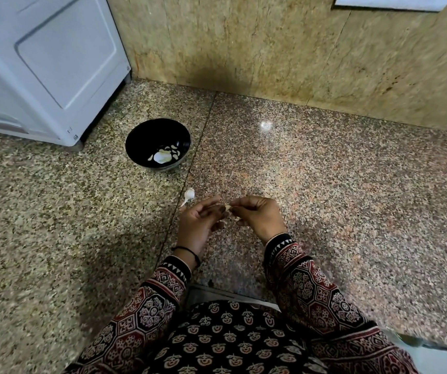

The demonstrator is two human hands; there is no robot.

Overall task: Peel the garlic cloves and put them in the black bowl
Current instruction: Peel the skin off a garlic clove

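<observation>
Several peeled cloves (175,153) in black bowl (136,136); left hand (199,220), right hand (260,217) both pinching one garlic clove (227,207).

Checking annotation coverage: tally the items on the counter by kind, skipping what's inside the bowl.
Round black bowl: 1
Pale garlic clove, pinched between left hand and right hand: 1
White garlic piece with stalk, lying on the speckled granite counter: 1
Large white appliance: 1
Total: 4
</observation>
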